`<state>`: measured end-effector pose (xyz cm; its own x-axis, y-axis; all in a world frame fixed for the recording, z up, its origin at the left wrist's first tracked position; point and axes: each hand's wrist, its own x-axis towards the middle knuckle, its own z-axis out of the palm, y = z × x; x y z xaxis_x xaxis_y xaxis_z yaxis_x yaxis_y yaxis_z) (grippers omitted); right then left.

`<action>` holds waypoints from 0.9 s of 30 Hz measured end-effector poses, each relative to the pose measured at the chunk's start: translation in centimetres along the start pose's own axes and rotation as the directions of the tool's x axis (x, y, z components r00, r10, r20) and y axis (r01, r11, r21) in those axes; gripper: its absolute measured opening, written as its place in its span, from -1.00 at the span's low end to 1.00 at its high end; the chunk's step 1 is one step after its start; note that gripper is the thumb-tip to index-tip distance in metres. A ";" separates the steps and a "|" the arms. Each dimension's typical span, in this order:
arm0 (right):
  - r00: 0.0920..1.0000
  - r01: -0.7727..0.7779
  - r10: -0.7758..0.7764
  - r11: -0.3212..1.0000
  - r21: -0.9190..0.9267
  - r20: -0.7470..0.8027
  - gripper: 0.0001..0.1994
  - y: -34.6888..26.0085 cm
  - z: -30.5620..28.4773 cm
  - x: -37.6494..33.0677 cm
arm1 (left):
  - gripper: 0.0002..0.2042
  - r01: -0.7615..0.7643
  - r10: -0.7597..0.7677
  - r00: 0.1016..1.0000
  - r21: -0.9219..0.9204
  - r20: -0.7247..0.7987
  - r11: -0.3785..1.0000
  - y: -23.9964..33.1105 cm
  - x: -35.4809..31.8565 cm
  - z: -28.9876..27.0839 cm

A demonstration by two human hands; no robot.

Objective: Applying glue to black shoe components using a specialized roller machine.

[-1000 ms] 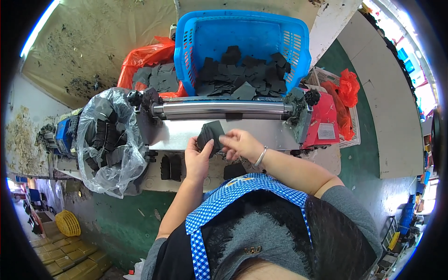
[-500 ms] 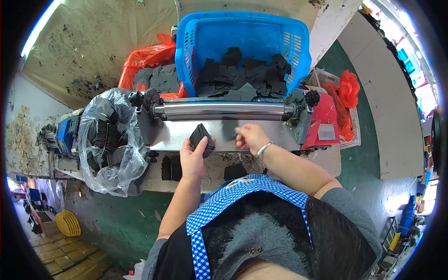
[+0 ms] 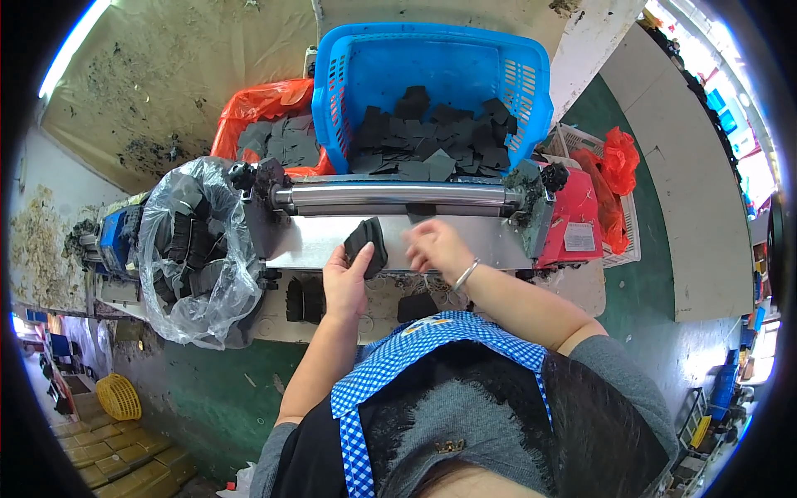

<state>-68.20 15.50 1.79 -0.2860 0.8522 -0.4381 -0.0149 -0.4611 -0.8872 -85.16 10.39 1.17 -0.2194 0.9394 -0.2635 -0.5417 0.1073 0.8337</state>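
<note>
A stack of thin black sheets (image 3: 366, 246) is gripped in my left hand (image 3: 344, 278), thumb on the near face, over the front of a metal feed plate (image 3: 311, 235). My right hand (image 3: 442, 250), with a bangle at its wrist, hovers over the plate just right of the stack. Its fingers are loosely bent and apart, with nothing seen in them. Beyond the fingertips, one black sheet (image 3: 421, 211) lies against the steel roller (image 3: 398, 194), its far part hidden under the roller.
Behind the roller stands a blue basket (image 3: 432, 31) of black pieces, beside a red bag (image 3: 270, 98) of more. A clear plastic bag (image 3: 222, 311) of black stacks sits left. Black stacks (image 3: 305, 299) and a black piece (image 3: 418, 307) lie on the near ledge. A red housing (image 3: 573, 220) is at right.
The black sheet has moved from my right fingers up to the roller and partly under it. My right hand has let go and drawn slightly left. The left-hand stack is turned more upright.
</note>
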 end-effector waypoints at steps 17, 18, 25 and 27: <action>0.998 -0.021 0.016 0.996 -0.085 -0.058 -0.86 -0.4 -0.2 -0.3 | -0.83 -0.046 0.043 0.998 -0.054 -0.046 0.998 -0.6 -0.4 -0.1; 0.993 0.018 -0.032 0.993 -0.113 -0.117 -0.87 -1.3 -0.7 0.2 | -0.84 -0.058 0.058 0.998 -0.012 -0.029 0.998 -0.3 -0.6 -0.5; 0.837 0.273 -0.542 0.534 -0.800 -0.077 -0.80 -8.9 -7.4 12.1 | -0.80 -0.014 0.014 1.000 0.025 -0.016 1.000 1.1 -3.0 -1.7; 0.933 0.212 -0.346 0.320 -0.923 0.095 -0.74 -9.2 -7.3 15.2 | -0.80 0.082 -0.082 0.997 -0.033 0.004 0.996 1.3 -3.8 -1.6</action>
<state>-65.43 34.50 2.25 -0.3526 0.9316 -0.0882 0.8192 0.2617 -0.5103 -86.32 6.45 2.45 -0.1705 0.9288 -0.3291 -0.5846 0.1735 0.7926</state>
